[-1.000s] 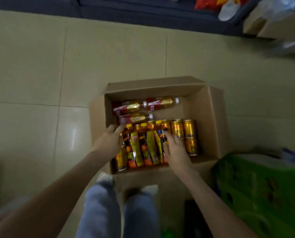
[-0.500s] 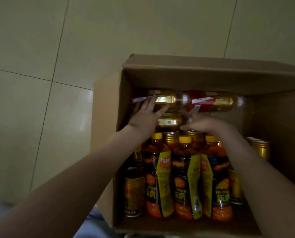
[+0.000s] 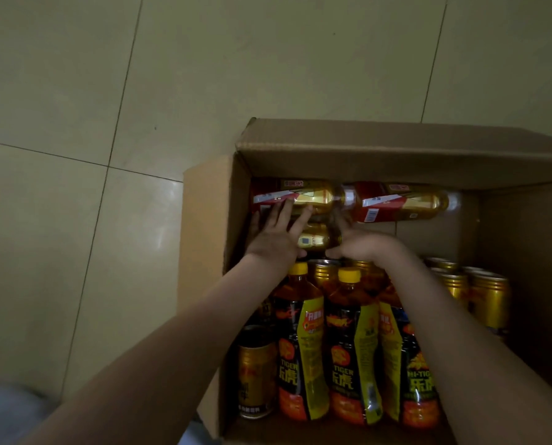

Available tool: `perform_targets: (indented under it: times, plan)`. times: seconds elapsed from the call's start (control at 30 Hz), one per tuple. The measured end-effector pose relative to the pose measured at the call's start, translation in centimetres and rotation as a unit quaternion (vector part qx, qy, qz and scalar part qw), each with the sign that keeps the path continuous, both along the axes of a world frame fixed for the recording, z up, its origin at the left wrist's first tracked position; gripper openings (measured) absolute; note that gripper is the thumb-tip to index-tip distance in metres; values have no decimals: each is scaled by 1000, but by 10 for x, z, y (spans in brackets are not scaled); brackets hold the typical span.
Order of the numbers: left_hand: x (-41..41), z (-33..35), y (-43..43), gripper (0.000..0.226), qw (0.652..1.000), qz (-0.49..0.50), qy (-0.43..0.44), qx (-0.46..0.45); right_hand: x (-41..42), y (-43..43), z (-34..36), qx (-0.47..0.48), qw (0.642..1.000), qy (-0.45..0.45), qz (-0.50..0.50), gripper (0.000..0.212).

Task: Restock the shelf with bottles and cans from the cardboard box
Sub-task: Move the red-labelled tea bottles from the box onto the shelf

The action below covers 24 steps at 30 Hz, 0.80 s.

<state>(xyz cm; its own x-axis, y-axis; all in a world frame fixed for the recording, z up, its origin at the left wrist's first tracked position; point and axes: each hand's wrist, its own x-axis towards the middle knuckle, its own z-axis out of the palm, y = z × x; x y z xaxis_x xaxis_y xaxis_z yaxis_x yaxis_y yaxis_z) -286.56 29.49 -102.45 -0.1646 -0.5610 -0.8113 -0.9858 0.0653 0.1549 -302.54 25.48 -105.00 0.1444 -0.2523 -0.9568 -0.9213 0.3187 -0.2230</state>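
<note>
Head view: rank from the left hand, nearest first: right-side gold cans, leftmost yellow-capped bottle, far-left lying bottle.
1. Far-left lying bottle: the left hand touches it.
2. Leftmost yellow-capped bottle: by the wrist, nearer the camera.
3. Right-side gold cans: across the box.

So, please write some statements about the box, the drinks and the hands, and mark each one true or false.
1. The cardboard box stands on a tiled floor. True.
2. The bottles with yellow caps lie on their sides. False: the bottles with yellow caps stand upright; it is the red-labelled bottles at the far wall that lie flat.
3. The left hand and the right hand both reach to the red-labelled bottles. True.
4. The gold cans stand on the floor outside the box. False: the gold cans stand inside the cardboard box.
5. The fingers of the left hand lie straight on one lying bottle. True.
</note>
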Motion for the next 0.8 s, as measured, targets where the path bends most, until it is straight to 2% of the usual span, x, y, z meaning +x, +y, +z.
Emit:
perform_targets:
  times: [0.13,0.3,0.4,0.47,0.5,0.57,0.63,0.73,0.8]
  plan:
    - [-2,-4,-4,83,998,-48,-49,-8,0,3,-5,-23,1000,2,13,99]
    - [-6,-6,-13,92,993,-103,-57,-5,-2,4,-6,-41,998,-38,2,88]
    - [-4,-2,-10,88,991,-114,-59,-23,1,7,1,-83,993,-29,79,86]
    - [-3,0,-8,86,989,-117,-77,-51,0,8,13,-224,958,-4,181,70]
    - [-3,0,-7,85,987,-114,-84,-74,-2,9,19,-322,920,2,223,66]
    - [-3,-2,-7,87,984,-108,-91,-113,-15,7,24,-443,859,16,257,73]
    - [-4,-7,-8,86,979,-124,-85,-137,-40,-3,17,-453,847,44,276,82]
    - [-11,-18,-15,81,974,-156,-61,-155,-77,-22,0,-367,866,70,331,95]
    - [-16,-26,-19,78,970,-183,-56,-151,-87,-27,-10,-370,854,71,360,96]
